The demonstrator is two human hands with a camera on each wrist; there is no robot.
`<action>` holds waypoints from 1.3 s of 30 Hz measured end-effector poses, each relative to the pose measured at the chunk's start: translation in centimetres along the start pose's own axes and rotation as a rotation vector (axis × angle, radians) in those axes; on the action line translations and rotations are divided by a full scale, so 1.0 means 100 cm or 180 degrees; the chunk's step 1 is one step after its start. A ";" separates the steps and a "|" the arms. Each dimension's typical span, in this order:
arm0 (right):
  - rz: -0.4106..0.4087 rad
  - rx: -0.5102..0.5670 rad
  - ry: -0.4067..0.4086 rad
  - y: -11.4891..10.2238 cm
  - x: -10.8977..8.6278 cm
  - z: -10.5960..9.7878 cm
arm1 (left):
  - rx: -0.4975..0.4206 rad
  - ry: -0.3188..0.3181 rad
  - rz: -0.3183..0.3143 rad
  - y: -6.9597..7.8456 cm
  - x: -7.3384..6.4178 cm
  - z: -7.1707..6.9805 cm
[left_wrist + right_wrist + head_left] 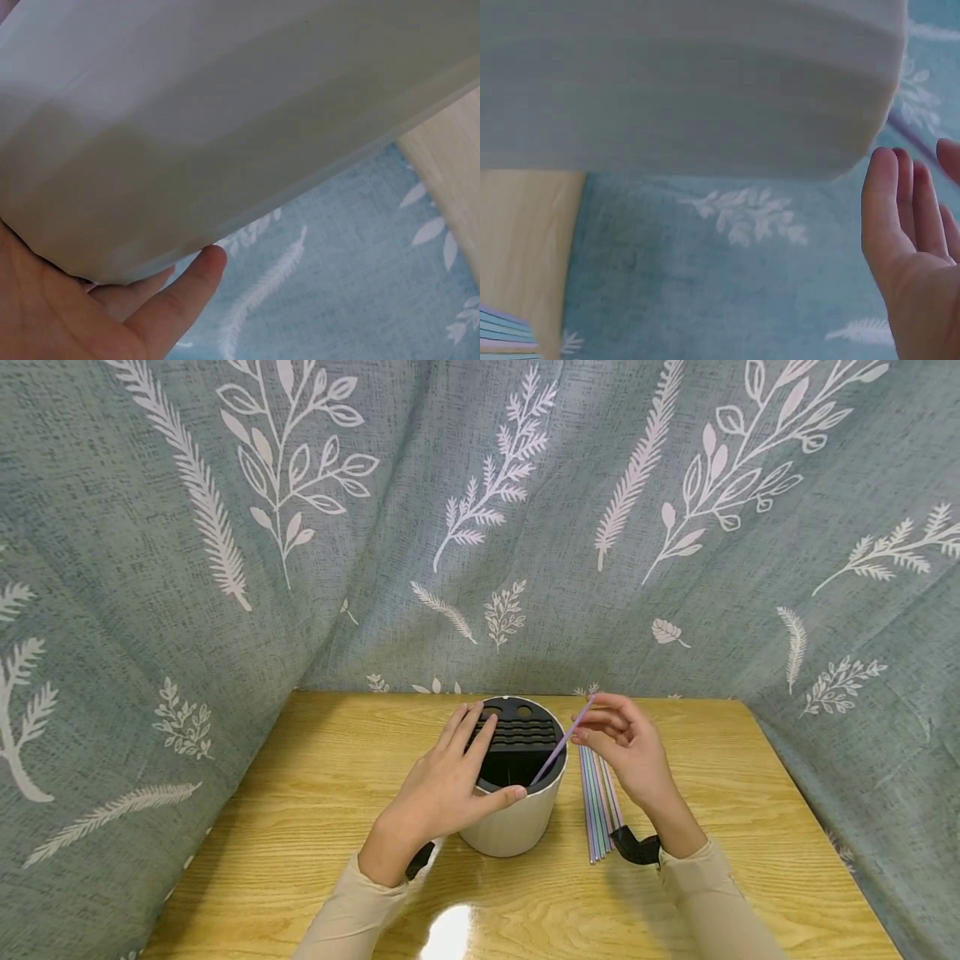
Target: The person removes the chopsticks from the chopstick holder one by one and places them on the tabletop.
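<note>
A white round holder (504, 827) with a black insert (517, 745) stands on the table; the insert has round holes, wavy ridges and an open front compartment. My left hand (442, 785) rests over its left rim, fingers spread across the top and thumb along the front edge. In the left wrist view, that hand (112, 322) lies against the holder's pale wall (225, 112). My right hand (626, 747) pinches a thin purple stick (564, 739) near its upper end. The stick slants down into the front compartment, where its lower end is hidden.
Several thin sticks (596, 810) in purple, teal and pink lie side by side on the wooden table (322, 827), right of the holder. A black wrist strap piece (636, 846) hangs by the right wrist. Leaf-patterned cloth (480, 527) encloses the back and sides.
</note>
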State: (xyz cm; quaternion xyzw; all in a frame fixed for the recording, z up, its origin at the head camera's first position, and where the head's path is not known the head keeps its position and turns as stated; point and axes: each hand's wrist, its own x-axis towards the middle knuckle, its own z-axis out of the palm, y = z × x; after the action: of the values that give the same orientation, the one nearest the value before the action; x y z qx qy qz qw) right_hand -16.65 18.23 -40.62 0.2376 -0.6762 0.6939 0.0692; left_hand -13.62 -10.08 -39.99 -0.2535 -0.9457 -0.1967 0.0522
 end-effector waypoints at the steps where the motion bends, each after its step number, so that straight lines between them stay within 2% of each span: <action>1: -0.0075 0.0035 -0.0093 -0.003 0.000 0.003 | 0.0000 -0.0001 0.0002 0.000 0.000 0.000; 4: -0.0230 0.0119 -0.0260 -0.009 0.001 0.011 | -0.0017 -0.0011 -0.0007 0.000 0.000 0.000; 8: -0.0366 0.0174 -0.0298 -0.009 0.002 0.018 | -0.0010 -0.0001 0.0000 0.000 -0.001 0.000; 14: -0.0340 0.0097 -0.0250 -0.005 0.001 0.018 | -0.0014 -0.0010 0.0003 -0.001 -0.001 0.001; 18: -0.0412 0.0090 -0.0085 -0.014 0.005 0.016 | -0.0025 -0.0007 0.0007 -0.001 0.000 0.001; 21: -0.0647 0.0410 0.0138 -0.030 0.012 0.011 | -0.0029 -0.0002 0.0022 -0.001 0.000 0.001; 26: -0.1150 0.1463 0.0504 -0.067 0.029 -0.006 | -0.0029 -0.0017 0.0009 -0.001 -0.001 0.000; 28: -0.1221 0.1685 0.0690 -0.081 0.033 -0.016 | -0.0035 -0.0021 -0.0004 0.000 -0.001 0.000; 30: -0.1190 0.1740 0.0899 -0.089 0.034 -0.028 | -0.0039 -0.0022 0.0000 0.000 0.000 0.000; 34: -0.0821 0.1403 0.1177 -0.083 0.032 -0.053 | -0.0062 -0.0063 -0.0027 0.001 -0.001 0.000; 37: -0.0288 0.0635 0.1197 -0.060 0.028 -0.070 | -0.0077 -0.0081 -0.0061 0.001 -0.001 -0.001; 39: 0.0113 0.0059 0.1118 -0.038 0.027 -0.080 | -0.0073 -0.0075 -0.0072 0.001 -0.001 -0.001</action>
State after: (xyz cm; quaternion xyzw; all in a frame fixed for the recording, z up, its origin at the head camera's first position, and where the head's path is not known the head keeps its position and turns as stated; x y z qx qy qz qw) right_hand -19.28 25.72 -35.78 0.1013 -0.6515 0.7320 0.1718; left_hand -13.46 -10.06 -39.88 -0.2457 -0.9467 -0.2051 0.0358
